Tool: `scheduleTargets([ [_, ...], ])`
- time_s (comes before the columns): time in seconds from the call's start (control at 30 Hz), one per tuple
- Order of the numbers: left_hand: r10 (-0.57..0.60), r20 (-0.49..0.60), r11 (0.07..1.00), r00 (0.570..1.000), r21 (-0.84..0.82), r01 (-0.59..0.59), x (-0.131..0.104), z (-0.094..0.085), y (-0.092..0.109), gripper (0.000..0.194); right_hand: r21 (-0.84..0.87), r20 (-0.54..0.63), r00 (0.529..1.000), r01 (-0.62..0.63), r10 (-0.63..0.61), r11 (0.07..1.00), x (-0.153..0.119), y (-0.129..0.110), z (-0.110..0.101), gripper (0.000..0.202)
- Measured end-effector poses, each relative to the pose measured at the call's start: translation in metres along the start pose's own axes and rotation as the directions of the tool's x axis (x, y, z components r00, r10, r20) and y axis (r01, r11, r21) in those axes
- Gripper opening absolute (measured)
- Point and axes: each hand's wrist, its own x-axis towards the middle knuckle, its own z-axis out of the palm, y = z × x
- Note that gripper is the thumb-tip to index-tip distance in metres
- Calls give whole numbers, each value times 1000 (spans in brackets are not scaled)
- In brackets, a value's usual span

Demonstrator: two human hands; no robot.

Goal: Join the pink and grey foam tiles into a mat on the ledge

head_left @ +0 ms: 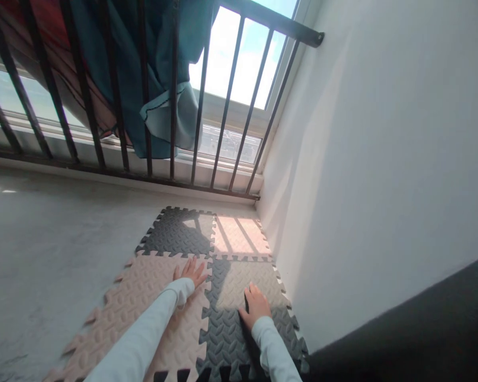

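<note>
Interlocking foam floor mats lie in the corner by the wall. A pink mat is at the near left and a dark grey mat at the near right. Beyond them lie another dark grey mat and a pink mat. My left hand rests flat, fingers spread, on the far edge of the near pink mat. My right hand presses palm down on the near grey mat. Both arms wear white sleeves. Neither hand holds anything.
A white wall rises just right of the mats. Black metal railing bars stand in front of a window, with teal and red cloth hanging over them. Bare concrete floor spreads to the left.
</note>
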Motion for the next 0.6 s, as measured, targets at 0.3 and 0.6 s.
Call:
scheduleTargets([
  [0.3,3,136,993,991,119,-19,-5,-3,0,77,96,-10,979,204,-204,974,70,-86,-7,61],
  [0.6,-25,74,991,997,133,15,1,13,-5,70,60,-8,981,193,-192,979,90,-130,-8,51],
])
